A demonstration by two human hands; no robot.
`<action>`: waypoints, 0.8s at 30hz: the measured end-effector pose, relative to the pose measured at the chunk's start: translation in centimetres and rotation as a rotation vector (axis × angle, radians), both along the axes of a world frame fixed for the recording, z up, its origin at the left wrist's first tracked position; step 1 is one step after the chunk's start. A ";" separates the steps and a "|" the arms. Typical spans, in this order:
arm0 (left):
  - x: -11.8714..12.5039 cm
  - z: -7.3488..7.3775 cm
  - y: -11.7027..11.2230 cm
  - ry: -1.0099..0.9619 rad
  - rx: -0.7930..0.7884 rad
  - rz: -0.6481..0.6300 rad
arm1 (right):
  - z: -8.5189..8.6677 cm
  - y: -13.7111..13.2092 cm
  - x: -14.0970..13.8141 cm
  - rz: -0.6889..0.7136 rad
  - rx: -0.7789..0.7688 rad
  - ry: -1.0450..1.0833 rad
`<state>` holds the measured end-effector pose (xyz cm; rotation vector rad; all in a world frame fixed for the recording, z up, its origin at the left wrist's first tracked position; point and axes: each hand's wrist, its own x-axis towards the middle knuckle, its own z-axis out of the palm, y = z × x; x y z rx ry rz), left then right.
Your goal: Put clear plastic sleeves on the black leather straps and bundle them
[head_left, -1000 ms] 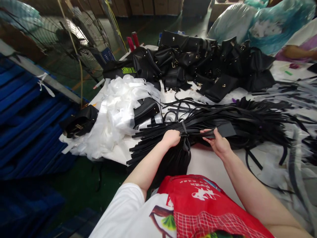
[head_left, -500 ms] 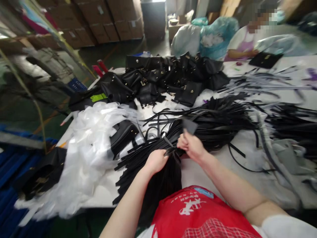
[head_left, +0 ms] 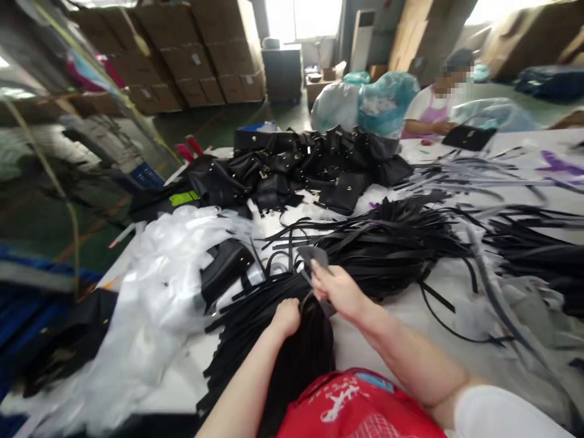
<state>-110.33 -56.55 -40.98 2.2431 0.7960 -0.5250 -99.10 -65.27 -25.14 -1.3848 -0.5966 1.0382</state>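
Observation:
A thick bundle of black straps (head_left: 387, 249) lies across the white table (head_left: 410, 340). My left hand (head_left: 286, 317) is closed on the near end of the bundle at its tied waist. My right hand (head_left: 337, 291) pinches a flat dark strap piece (head_left: 314, 255) just above the same spot, fingers pressed together. Both hands almost touch each other. The lower part of the bundle hangs down over the table's near edge toward my red apron (head_left: 360, 401).
A pile of black bags (head_left: 296, 164) fills the table's far side. White plastic bags (head_left: 168, 280) lie heaped at left with one black bag (head_left: 225, 264) on them. More straps (head_left: 533, 243) spread at right. A seated person (head_left: 438, 103) works at the far right. Cardboard boxes (head_left: 191, 55) stand behind.
The view swung up and to the right. My right hand moved left along the bundle with the strap piece until it came close beside my left hand.

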 end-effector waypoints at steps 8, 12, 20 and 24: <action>-1.9 3.4 -0.1 -0.236 -0.379 0.528 | -1.4 -2.9 4.4 -0.050 0.109 0.062; -0.7 7.0 -0.8 -0.387 -0.508 0.684 | -5.3 -4.3 2.8 0.147 0.094 0.084; -0.7 16.6 0.1 -0.814 -0.727 0.775 | -10.2 -7.0 5.3 0.246 -0.036 -0.343; -4.1 25.7 4.3 -1.639 -0.542 0.760 | -12.2 -6.1 5.7 0.445 -0.096 -0.860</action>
